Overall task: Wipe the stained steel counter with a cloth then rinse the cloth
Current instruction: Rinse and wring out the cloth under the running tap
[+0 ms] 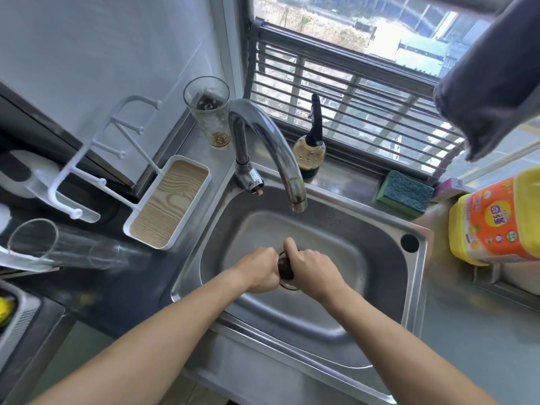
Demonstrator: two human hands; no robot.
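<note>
Far left of frame: 1 clear glass (58, 247) lying on its side, mouth toward the left edge. Just right of it, 1 white rack (96, 159) w/ pegs, joined to 1 white tray (168, 201) w/ wood-grain floor. Upper centre-left: 1 tall glass (209, 111) standing upright on the steel counter (479, 325), brown dregs at the bottom, small dark printed motif on the wall, not readable.

Centre: 1 curved chrome faucet (268, 147) arching over 1 steel sink (380, 229); no water seen at the spout. Behind it, 1 small bottle (309, 153) w/ black pump top, dark liquid inside.

Lower centre, over the drain: left hand (258, 270) and right hand (314, 270), fingers of both curled tight round 1 dark wadded cloth (285, 267), squeezed between them; only a small dark bit shows.

Right of sink: 1 green-blue sponge (404, 194) on the back ledge. Upper right: 1 grey cloth (493, 83) hanging. Right edge: 1 yellow jug (496, 220) w/ orange label, Chinese characters, too blurred to read.
</note>
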